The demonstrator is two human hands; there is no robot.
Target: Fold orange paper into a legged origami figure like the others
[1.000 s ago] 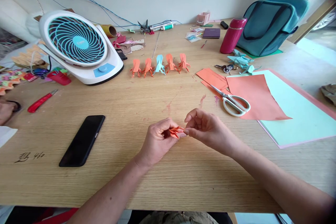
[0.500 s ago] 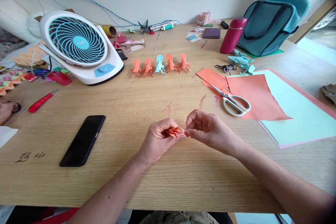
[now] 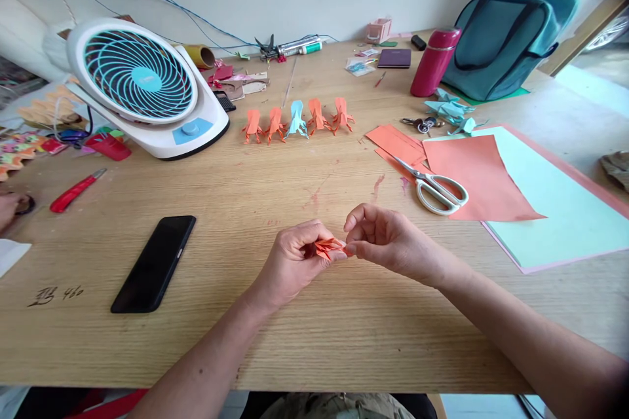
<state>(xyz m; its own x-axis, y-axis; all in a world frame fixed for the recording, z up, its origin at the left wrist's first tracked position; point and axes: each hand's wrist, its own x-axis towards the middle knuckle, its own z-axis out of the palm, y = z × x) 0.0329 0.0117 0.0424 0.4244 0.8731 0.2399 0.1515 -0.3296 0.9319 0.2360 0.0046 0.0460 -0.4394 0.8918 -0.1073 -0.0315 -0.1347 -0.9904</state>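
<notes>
My left hand (image 3: 299,255) is closed around a small folded orange origami piece (image 3: 328,248) above the table's front half. Its pointed layers stick out between thumb and fingers. From the right, my right hand (image 3: 381,239) pinches the tip of the same piece between thumb and index finger, the other fingers curled. Farther back stands a row of origami figures, several orange (image 3: 318,114) and one light blue (image 3: 297,120). White-handled scissors (image 3: 437,193) lie to the right, partly on an orange paper sheet (image 3: 486,177).
A black phone (image 3: 154,264) lies to the left, with a red utility knife (image 3: 77,191) beyond it. A fan (image 3: 142,85) stands back left. Another person's hand (image 3: 12,209) shows at the left edge. Keys (image 3: 422,123), a pink bottle (image 3: 435,64) and a teal bag (image 3: 506,46) are at right.
The view has shifted very slightly. Both hands keep their hold on the orange piece, with hardly any visible movement.
</notes>
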